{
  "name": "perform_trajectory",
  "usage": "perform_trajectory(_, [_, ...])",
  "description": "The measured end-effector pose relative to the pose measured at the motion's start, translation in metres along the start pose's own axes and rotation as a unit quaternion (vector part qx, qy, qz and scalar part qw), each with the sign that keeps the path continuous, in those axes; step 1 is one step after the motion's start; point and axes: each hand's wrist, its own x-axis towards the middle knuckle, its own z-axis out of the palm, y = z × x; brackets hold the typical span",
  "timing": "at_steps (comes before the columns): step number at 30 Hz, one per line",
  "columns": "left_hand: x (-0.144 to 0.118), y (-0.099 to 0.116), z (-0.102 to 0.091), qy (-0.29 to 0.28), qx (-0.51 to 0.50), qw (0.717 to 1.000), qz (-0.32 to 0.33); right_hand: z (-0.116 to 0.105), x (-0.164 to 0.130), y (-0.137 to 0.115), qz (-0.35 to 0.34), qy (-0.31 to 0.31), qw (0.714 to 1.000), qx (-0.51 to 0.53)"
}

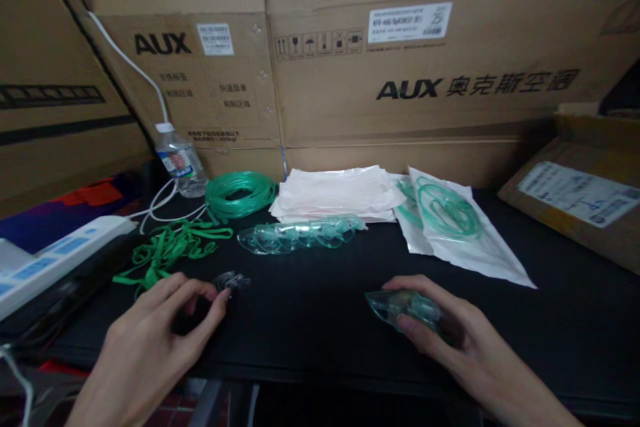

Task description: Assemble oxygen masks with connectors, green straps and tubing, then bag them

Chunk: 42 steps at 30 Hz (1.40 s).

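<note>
My right hand (450, 327) is wrapped round a clear green oxygen mask (407, 305), thumb in front and fingers behind, just above the black table. On the left, my left hand (170, 320) has thumb and index finger drawn together in a pinch at the edge of a small heap of thin, shiny strips (235, 280). Whatever sits between those fingertips is too small to make out. Behind the heap lies a row of nested clear green masks (303, 235). A tangle of green elastic straps (170, 247) lies just beyond my left hand.
At the back are a coil of green tubing (240, 195), a stack of white pouches (340, 193) and packed pouches with tubing (465, 233). A plastic bottle (181, 160) and power strip (65, 257) stand left. Cardboard boxes (425, 113) wall the back; another box (580, 180) sits right.
</note>
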Motion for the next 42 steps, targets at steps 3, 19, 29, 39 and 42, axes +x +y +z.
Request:
perform_trajectory(3, [0.003, 0.001, 0.005, -0.022, 0.017, 1.000, -0.001, 0.000, 0.000, 0.002, -0.005, -0.006, 1.000, 0.006])
perform_trajectory(19, [0.010, 0.013, 0.007, -0.013, 0.018, 0.996, -0.081, 0.000, 0.000, 0.003, -0.014, 0.007, 1.000, 0.015])
perform_trajectory(29, [0.017, 0.011, 0.021, -0.071, 0.034, 0.993, -0.092, 0.003, -0.003, 0.004, -0.031, -0.006, 0.998, 0.054])
perform_trajectory(39, [0.047, 0.046, 0.022, 0.006, -0.052, 0.997, 0.063, 0.002, 0.006, -0.004, -0.045, 0.033, 0.992, 0.114])
perform_trajectory(42, [0.083, 0.072, 0.029, -0.030, -0.099, 0.984, 0.145, 0.001, 0.015, -0.008, -0.044, 0.048, 0.992, 0.112])
